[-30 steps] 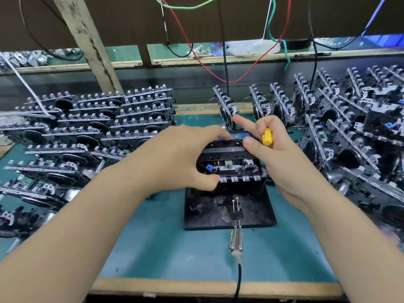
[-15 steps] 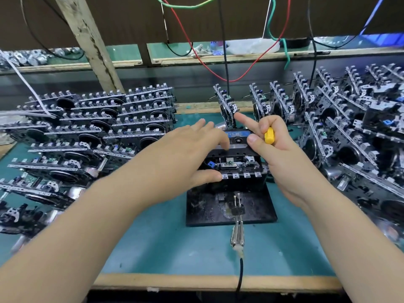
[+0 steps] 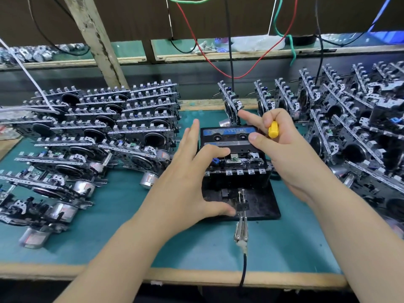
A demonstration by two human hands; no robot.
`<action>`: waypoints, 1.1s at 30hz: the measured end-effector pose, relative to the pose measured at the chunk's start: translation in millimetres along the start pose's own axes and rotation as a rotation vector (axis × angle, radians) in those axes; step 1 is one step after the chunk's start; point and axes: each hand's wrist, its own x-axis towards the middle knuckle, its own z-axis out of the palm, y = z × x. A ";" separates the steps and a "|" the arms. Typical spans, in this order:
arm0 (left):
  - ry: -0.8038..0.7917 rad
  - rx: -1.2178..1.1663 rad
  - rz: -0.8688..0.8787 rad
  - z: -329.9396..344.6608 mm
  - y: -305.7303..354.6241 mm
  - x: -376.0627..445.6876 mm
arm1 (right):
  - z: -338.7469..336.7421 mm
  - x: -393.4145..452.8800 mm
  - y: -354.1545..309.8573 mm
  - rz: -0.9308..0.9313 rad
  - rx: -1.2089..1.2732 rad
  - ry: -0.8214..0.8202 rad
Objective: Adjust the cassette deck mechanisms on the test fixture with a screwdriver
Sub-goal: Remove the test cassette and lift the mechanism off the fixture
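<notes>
A cassette deck mechanism [image 3: 237, 169] with a blue-labelled cassette [image 3: 228, 136] in it sits on the black test fixture [image 3: 260, 206] at the middle of the bench. My left hand [image 3: 188, 171] lies at its left side with fingers spread; one finger rests on the mechanism's left end and the thumb touches the fixture base. My right hand [image 3: 282, 154] grips a yellow-handled screwdriver [image 3: 273, 129] in curled fingers, while its thumb presses the cassette's right edge and its index finger points left. The screwdriver's blade is hidden.
Rows of mechanisms [image 3: 105, 132] are stacked on the left of the green mat [image 3: 196, 243]; more stand on edge at the right [image 3: 349, 136]. A clip with a black cable [image 3: 241, 235] runs from the fixture to the front edge. Coloured wires [image 3: 218, 68] hang above.
My left hand has come off the top of the mechanism and slid back and left, fingers spreading, which uncovers the cassette. My right hand stays in place with the screwdriver.
</notes>
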 end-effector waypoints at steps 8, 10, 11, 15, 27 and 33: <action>-0.057 -0.040 -0.027 -7.5 -7.8 7.4 | -20.6 -8.3 -12.0 -0.025 -0.245 -0.061; -0.059 -0.041 -0.024 -9.2 -8.4 9.8 | -29.8 -14.8 -17.9 -0.007 -0.378 -0.188; -0.055 -0.047 -0.023 -9.0 -7.8 10.7 | -32.0 -17.5 -19.8 -0.002 -0.461 -0.237; -0.034 -0.078 -0.027 -7.0 -6.8 12.4 | -33.9 -22.4 -18.8 -0.028 -0.617 -0.266; -0.050 -0.117 -0.049 -11.1 -10.4 12.8 | -34.5 -12.7 -32.3 -0.043 -0.849 -0.274; -0.059 -0.145 -0.057 -17.0 -10.6 13.9 | -35.8 5.2 -49.9 -0.018 -1.054 -0.279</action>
